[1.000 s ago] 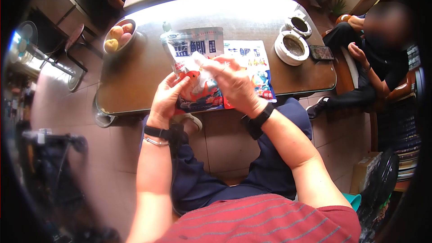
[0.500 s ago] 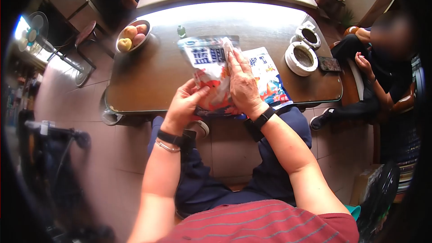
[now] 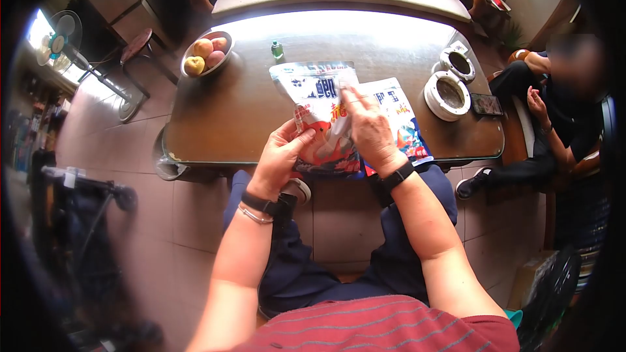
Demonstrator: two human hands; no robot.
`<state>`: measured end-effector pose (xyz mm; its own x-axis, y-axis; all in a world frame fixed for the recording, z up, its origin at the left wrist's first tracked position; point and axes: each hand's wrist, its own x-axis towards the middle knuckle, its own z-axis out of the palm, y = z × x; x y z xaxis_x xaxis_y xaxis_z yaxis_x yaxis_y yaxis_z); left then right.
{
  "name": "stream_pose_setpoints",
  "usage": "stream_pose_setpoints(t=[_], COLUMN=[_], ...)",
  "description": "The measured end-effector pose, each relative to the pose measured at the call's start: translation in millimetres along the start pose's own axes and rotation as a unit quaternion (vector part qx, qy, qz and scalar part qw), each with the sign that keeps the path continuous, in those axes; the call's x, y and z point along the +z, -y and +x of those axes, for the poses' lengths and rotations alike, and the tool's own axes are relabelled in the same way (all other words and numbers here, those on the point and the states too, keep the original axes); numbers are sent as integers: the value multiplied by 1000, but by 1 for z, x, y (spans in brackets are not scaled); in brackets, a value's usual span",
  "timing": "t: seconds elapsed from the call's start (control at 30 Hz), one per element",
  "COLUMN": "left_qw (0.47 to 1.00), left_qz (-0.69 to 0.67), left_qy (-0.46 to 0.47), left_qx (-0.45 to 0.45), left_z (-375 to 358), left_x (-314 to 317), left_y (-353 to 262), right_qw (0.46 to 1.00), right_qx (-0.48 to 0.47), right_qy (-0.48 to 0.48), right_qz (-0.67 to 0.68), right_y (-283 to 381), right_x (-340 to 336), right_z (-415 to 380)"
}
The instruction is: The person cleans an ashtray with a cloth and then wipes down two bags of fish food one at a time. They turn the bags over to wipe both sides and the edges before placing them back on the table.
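A glossy printed pouch point(image 3: 319, 146) with dark blue characters and an orange-red fish picture is held up over the near edge of the table. My left hand point(image 3: 282, 156) grips its left side, thumb across the front. Against the pouch's upper right front rests my right hand point(image 3: 373, 129), fingers bent around a small pale tissue-like piece point(image 3: 343, 90), which is mostly hidden. A second, similar pouch point(image 3: 403, 120) lies on the table beside and partly behind my right hand.
On the brown table point(image 3: 222, 117) stand a bowl of fruit point(image 3: 207, 55), a small green bottle point(image 3: 278, 50), round white containers point(image 3: 447, 94) and a phone point(image 3: 487, 104). A seated person point(image 3: 561, 111) is at the right. A fan point(image 3: 62, 36) stands left.
My right hand's fingers have slid down from the pouch's top right and are more bent. My left hand keeps its hold. The whole view has shifted slightly.
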<state>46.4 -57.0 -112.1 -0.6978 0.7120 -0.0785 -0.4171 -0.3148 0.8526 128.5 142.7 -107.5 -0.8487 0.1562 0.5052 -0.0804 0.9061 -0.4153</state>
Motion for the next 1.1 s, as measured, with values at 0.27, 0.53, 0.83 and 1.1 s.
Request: stream_pose_setpoints(t=[0.27, 0.53, 0.83, 1.1], left_qw=[994, 975, 972, 968], left_qz=[-72, -161, -150, -171], left_qy=[-59, -130, -168, -167], left_qx=[52, 75, 71, 72], left_z=[10, 16, 17, 20], left_x=[0, -6, -10, -19], left_y=[8, 5, 3, -2], right_qw=[986, 971, 996, 990], right_qx=[30, -229, -56, -139], right_qy=[-82, 9, -17, 8], right_qz=[140, 66, 61, -9], right_y=[28, 59, 33, 30], right_x=[4, 25, 20, 14], right_z=[-6, -31, -24, -22])
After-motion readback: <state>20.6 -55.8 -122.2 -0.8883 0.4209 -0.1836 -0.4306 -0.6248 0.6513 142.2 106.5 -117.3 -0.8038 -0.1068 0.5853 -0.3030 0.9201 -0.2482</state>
